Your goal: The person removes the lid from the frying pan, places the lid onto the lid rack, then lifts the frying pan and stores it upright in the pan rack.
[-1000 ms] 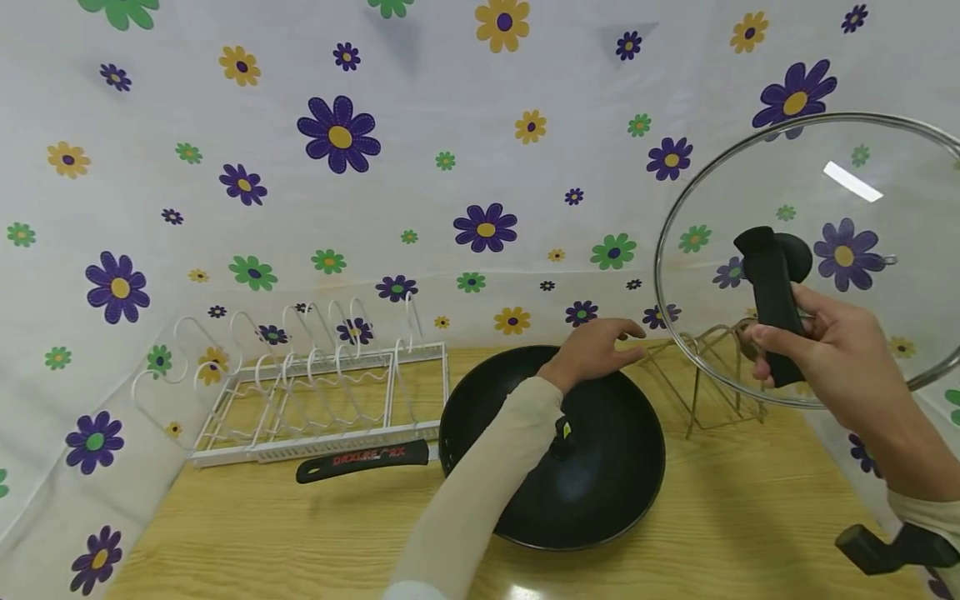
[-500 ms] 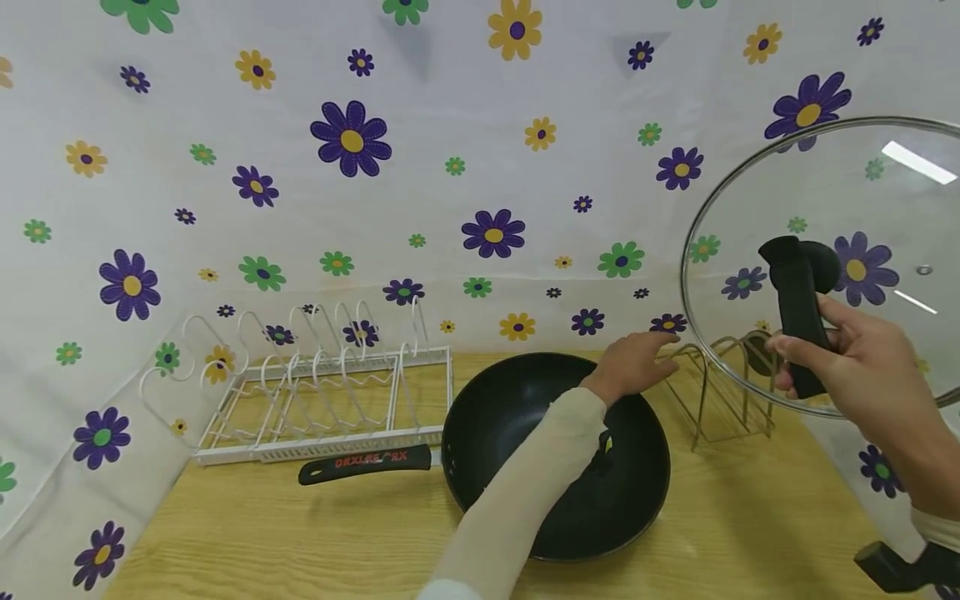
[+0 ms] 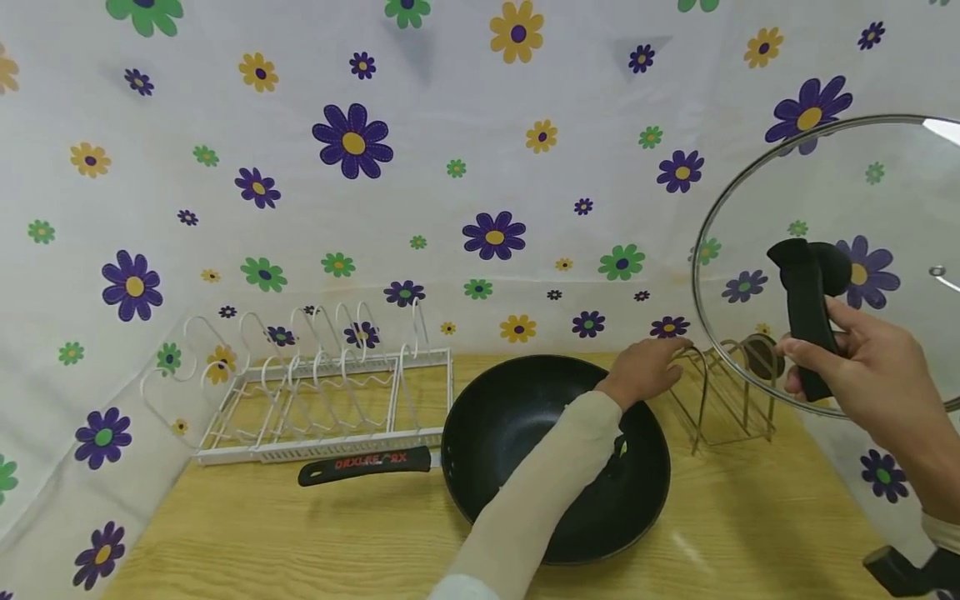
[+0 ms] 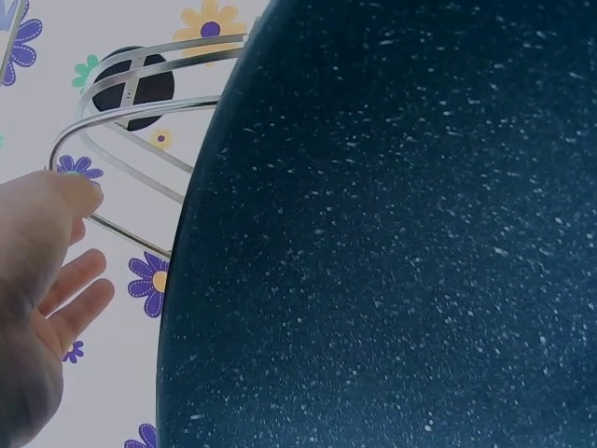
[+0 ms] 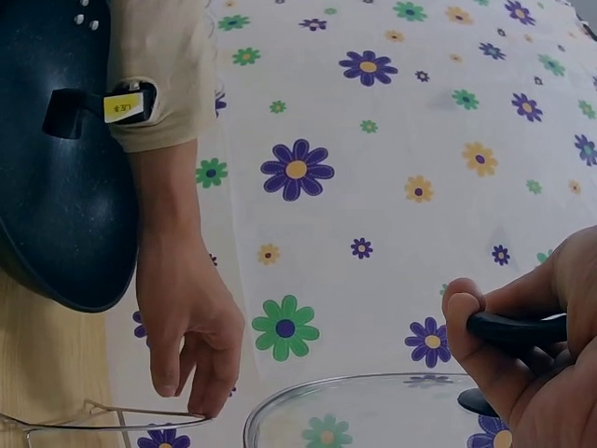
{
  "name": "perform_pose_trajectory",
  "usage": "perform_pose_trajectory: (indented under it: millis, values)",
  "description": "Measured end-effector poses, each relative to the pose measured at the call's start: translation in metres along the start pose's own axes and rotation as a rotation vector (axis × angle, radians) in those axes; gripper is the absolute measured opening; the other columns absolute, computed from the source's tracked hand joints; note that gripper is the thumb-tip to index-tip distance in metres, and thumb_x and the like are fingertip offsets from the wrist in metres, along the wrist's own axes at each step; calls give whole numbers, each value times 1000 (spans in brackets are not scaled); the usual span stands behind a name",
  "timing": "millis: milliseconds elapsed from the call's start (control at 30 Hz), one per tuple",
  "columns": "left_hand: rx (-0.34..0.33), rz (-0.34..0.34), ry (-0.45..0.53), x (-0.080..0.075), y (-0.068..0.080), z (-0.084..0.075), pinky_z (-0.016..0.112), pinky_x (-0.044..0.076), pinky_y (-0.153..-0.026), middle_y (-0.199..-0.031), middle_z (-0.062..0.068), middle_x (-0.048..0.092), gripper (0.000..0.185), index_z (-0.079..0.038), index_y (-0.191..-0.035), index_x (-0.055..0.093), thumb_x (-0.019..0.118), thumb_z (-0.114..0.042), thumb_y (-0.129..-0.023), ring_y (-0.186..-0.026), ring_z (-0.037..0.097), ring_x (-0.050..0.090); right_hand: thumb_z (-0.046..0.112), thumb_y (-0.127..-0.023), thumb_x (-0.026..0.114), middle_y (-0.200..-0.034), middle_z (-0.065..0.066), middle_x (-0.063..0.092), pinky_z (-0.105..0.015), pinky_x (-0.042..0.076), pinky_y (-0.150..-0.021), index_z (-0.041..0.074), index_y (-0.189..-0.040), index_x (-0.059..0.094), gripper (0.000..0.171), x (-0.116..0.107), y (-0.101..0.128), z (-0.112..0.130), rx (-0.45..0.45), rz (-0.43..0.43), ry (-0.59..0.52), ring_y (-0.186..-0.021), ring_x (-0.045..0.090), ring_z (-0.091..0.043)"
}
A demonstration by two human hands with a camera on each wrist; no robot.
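My right hand [image 3: 877,358] grips the black handle [image 3: 806,317] of a clear glass pan lid [image 3: 915,192], held upright with its metal rim partly outside the head view. My left hand [image 3: 647,371] reaches across the black wok [image 3: 517,417] to a small metal wire rack [image 3: 723,437] on the right. In the left wrist view, fingers [image 4: 76,194] hold the corner of a rack loop [image 4: 65,135], while the others hang loosely below. The right wrist view shows the left hand's fingertips at the rack wire [image 5: 168,417]. The left forearm hides part of the wok.
A white wire dish rack [image 3: 330,442] stands at the back left. The wok's long black handle [image 3: 363,464] points left over the wooden table [image 3: 315,533]. A dark round disc [image 3: 761,354] shows at the wire rack. A flowered cloth [image 3: 435,108] hangs behind.
My left hand has moved right from above the wok's far rim to the wire rack, and its fingers have closed in. The right hand has carried the lid slightly right.
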State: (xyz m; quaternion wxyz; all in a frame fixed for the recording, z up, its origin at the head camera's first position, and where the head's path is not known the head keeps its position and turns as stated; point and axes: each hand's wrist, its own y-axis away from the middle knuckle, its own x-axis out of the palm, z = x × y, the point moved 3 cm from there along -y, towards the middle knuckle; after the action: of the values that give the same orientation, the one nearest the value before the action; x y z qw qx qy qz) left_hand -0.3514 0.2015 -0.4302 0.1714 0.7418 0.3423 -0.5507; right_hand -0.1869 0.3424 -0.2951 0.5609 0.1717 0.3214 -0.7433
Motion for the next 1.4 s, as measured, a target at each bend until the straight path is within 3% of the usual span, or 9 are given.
perform_pose_trajectory:
  millis: [100,200,400,733,900,1167,1400]
  values:
    - [-14,-33,-12,0,-4,-3,16,48,-97,-141,-8,62,41,-23,-148,52,56,-26,-107,-115,5,65,18,-106,57,-80,4,69,-18,55,-59,-1,-158,31,61,-1,-1,-1,-10,0,41,-60,68,-19]
    - [-34,-81,-6,1,-6,-5,16,50,-90,-135,-9,66,36,-23,-143,58,57,-26,-107,-107,4,67,17,-106,58,-77,-4,70,-17,54,-58,0,-158,33,60,-1,-2,-2,-26,6,63,-59,67,-18]
    - [-47,-192,9,5,-10,-7,13,52,-77,-121,-10,73,25,-23,-129,69,62,-27,-105,-92,2,70,17,-106,58,-76,-4,71,-19,55,-58,-2,-156,36,57,0,-2,-7,-40,14,57,-59,67,-16]
    - [-58,-344,-33,10,-16,-11,9,45,-61,-100,-13,77,15,-23,-106,78,70,-33,-97,-78,-2,68,21,-107,57,-74,-12,70,-21,51,-56,-3,-146,44,48,1,0,-15,-22,19,95,-58,66,-16]
    - [-63,-374,-21,10,-19,-13,9,45,-59,-94,-12,77,15,-23,-101,80,70,-34,-96,-75,-2,68,24,-107,56,-71,-9,70,-24,43,-55,-3,-150,42,52,1,0,-20,-7,22,152,-58,64,-14]
    - [-85,-335,-2,9,-18,-13,9,45,-61,-94,-13,77,16,-24,-101,80,68,-34,-97,-76,-3,67,20,-106,59,-70,-6,71,-29,33,-49,-5,-151,41,54,4,2,-25,-40,22,204,-56,62,-10]
    - [-67,-359,-29,7,-17,-13,8,45,-60,-93,-12,77,17,-23,-101,81,67,-32,-98,-76,-2,68,14,-104,62,-67,-5,70,-29,35,-46,-5,-142,50,44,7,1,-23,-105,15,223,-53,60,-8]
